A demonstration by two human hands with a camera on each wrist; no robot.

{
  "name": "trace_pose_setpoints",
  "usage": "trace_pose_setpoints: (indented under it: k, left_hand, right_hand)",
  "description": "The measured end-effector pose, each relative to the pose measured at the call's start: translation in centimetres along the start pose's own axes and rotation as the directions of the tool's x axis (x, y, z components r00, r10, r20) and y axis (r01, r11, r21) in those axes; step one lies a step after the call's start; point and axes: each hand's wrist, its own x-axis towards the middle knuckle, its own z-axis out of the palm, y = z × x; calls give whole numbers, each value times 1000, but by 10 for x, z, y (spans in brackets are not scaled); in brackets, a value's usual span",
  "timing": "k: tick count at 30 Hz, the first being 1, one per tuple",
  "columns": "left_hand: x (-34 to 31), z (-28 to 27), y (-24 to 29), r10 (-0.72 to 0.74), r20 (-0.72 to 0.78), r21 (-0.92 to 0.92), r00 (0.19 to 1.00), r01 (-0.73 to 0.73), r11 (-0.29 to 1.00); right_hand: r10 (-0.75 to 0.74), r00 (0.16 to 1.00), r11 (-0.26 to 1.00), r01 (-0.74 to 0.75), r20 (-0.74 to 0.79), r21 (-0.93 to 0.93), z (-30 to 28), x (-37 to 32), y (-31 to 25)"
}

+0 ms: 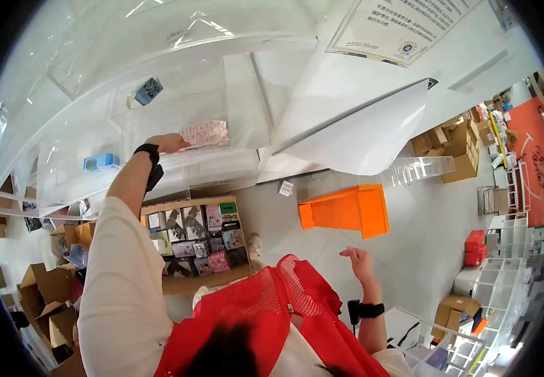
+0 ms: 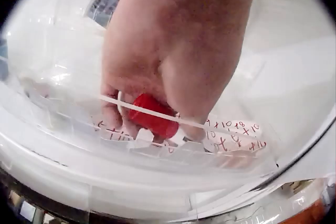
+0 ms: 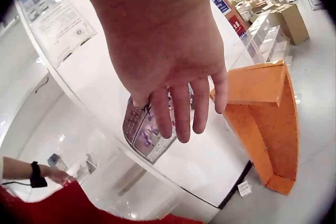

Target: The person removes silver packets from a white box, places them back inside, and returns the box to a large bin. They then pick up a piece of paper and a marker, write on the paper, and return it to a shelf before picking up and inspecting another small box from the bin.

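Left hand (image 2: 173,50) curled round red cylindrical object (image 2: 158,124) at the handwritten sheet (image 1: 208,133), likely to control it; right hand (image 3: 168,79) empty, fingers apart, well away from sheet.

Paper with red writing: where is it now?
In the head view, the paper with red writing is left of centre, beside the left hand and right of the light-blue box.

Red vest (image 1: 237,308), mesh-patterned; cream sleeve (image 1: 118,270); black wristband (image 1: 371,310). Pale sheet (image 1: 206,133) scrawled with red characters; solid red object (image 2: 152,116). Bright orange stand (image 1: 347,210), light-blue box (image 1: 101,162), brown carton (image 1: 463,154).
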Motion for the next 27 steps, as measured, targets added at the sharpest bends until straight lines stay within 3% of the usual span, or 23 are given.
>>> trace_pose_setpoints:
  k: [1, 2, 5, 7, 9, 11, 12, 13, 16, 19, 22, 25, 27]
  left_hand:
    - [-18, -10, 22, 64, -72, 62, 995, -60, 996]
    - [-41, -20, 44, -35, -224, 120, 974, 63, 991]
    - [-87, -26, 117, -254, -444, -207, 859, 177, 962]
    - [-111, 7, 157, 15, -673, -250, 739, -247, 936]
    - [-139, 24, 212, 138, -635, -362, 760, -452, 815]
    - [-175, 10, 278, 103, -470, -388, 877, -310, 868]
    - [-184, 2, 301, 158, -432, -333, 888, -319, 887]
    - [-191, -2, 317, 211, -389, -277, 897, -332, 902]
    - [-206, 1, 337, 262, -604, -347, 753, -544, 764]
    - [-224, -12, 345, 177, -455, -523, 873, -423, 740]
    - [-224, -6, 343, 194, -513, -567, 836, -500, 654]
    - [-215, -5, 344, 151, -460, -669, 875, -454, 589]
    - [-212, -14, 343, 125, -234, -801, 964, -264, 537]
  right_hand:
    - [-33, 999, 999, 33, -12, -5, -8, 1, -13]
    - [-70, 997, 998, 70, -23, -12, -17, 5, -30]
    - [-146, 986, 982, 154, -76, 108, -30, 23, -77]
    - [-247, 966, 943, 258, -74, 213, -24, 37, -108]
    - [-469, 883, 845, 452, -8, 287, -6, 49, -145]
    - [-660, 750, 696, 589, 41, 410, 18, 47, -192]
    - [-720, 693, 619, 613, 41, 491, 29, 41, -214]
    - [-693, 721, 623, 588, 16, 516, 38, 38, -225]
    - [-590, 807, 604, 456, -17, 653, 49, 30, -248]
    - [-554, 833, 585, 375, 16, 719, 51, 24, -250]
    - [-499, 857, 611, 238, 133, 755, 46, 18, -256]
    - [-470, 882, 522, 240, 42, 819, 52, 21, -254]
    - [-447, 892, 537, 326, -66, 778, 47, 27, -252]
